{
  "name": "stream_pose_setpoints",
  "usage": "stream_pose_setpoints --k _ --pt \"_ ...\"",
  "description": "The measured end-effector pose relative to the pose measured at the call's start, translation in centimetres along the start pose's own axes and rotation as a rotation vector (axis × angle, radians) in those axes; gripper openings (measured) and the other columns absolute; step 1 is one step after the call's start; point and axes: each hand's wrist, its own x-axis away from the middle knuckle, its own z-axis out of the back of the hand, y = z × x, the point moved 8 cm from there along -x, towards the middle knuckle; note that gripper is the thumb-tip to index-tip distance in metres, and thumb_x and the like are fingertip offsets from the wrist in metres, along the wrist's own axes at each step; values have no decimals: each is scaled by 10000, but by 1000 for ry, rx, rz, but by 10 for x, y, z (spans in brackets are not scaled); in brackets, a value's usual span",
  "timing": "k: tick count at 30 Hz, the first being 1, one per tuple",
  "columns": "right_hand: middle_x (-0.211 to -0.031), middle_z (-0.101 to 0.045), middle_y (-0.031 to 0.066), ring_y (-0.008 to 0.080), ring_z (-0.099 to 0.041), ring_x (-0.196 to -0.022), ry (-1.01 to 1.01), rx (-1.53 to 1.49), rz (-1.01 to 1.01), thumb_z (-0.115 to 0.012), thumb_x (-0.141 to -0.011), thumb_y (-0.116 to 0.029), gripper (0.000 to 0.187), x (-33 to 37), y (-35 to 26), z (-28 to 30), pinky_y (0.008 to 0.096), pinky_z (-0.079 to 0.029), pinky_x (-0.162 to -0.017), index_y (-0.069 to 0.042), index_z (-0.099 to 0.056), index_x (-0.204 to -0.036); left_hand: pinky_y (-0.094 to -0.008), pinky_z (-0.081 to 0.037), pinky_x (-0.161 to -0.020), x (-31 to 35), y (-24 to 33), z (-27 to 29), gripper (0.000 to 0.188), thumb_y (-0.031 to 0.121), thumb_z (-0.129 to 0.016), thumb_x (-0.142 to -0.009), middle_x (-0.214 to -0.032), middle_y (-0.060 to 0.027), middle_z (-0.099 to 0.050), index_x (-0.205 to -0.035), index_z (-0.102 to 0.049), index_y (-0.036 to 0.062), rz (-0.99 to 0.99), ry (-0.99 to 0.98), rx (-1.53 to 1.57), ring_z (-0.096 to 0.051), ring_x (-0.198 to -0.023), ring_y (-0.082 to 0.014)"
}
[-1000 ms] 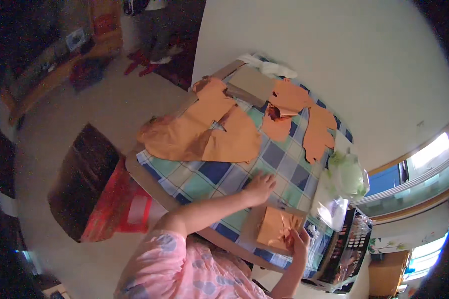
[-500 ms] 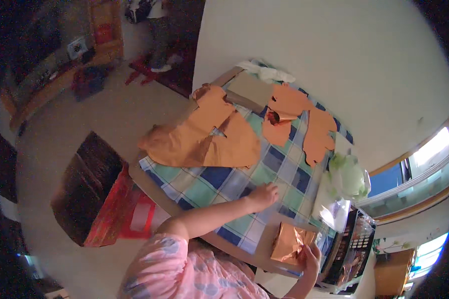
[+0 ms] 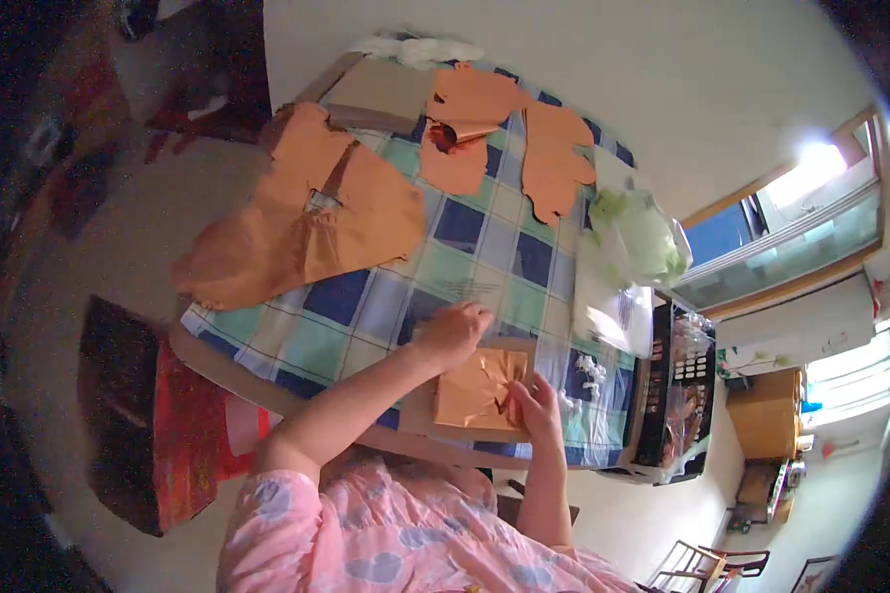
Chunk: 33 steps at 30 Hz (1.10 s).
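My left hand (image 3: 453,334) is closed, fingertips together, above the checked tablecloth just beyond a square of shiny copper-coloured foil (image 3: 473,388). Faint thin lines show near its fingertips; whether it holds them I cannot make out. My right hand (image 3: 539,407) grips the foil's right edge, the thumb on top where the sheet creases. Under the foil lies a flat brownish board (image 3: 423,410), near the front edge of the table. Farther off rest a large crumpled copper-coloured sheet (image 3: 366,222) and torn orange pieces (image 3: 556,148).
A grey-brown flat board (image 3: 381,94) lies at the far left of the checked tablecloth (image 3: 341,296). Pale green and clear plastic bags (image 3: 635,237) sit on the right, beside a black basket (image 3: 677,385). White scraps (image 3: 590,374) lie near my right hand. A red box (image 3: 183,435) stands at left.
The view has turned right, so the table sits farther left. My left hand has come close to the foil's far edge. My right hand still grips the foil.
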Motion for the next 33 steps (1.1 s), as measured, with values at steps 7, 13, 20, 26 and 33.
stream_pose_setpoints --k 7,13,20,26,33 --pt "-647 -606 54 99 -516 -464 97 77 -38 -681 -875 -70 375 -4 9 10 260 -382 -391 -53 -454 -1173 -389 -535 -795 9 9 7 76 91 -568 -781 -927 -105 -617 -835 -604 52 -67 -9 -137 -609 -959 -263" --pt "-630 -593 43 96 -517 -467 1 58 -7 -669 -885 -70 387 -9 6 0 257 -385 -393 -58 -437 -1194 -414 -532 -774 12 16 14 78 120 -562 -807 -917 -126 -598 -812 -582 46 -190 92 -77 -606 -919 -311" --pt "-635 -602 50 114 -506 -443 107 153 132 -678 -890 -108 521 -23 -14 -5 278 -362 -366 -106 -356 -1299 -373 -517 -795 16 18 5 69 141 -599 -775 -895 -74 -613 -802 -635 89 -204 77 -133 -594 -975 -238" --pt "-1316 -508 196 308 -549 -1190 110 939 765 -715 -820 -133 630 31 -77 -22 463 -477 -947 -137 -428 -1381 -387 -514 -806 21 11 9 118 107 -630 -783 -953 -77 -602 -892 -650 67 -225 116 -52 -574 -954 -292" --pt "-1524 -320 159 365 -285 -1414 -405 1182 756 -713 -804 -261 690 52 -32 -51 575 -178 -1139 -190 -435 -1432 -381 -511 -801 20 -2 29 117 121 -672 -811 -935 -74 -621 -915 -665 70 -41 199 248 -591 -923 -289"
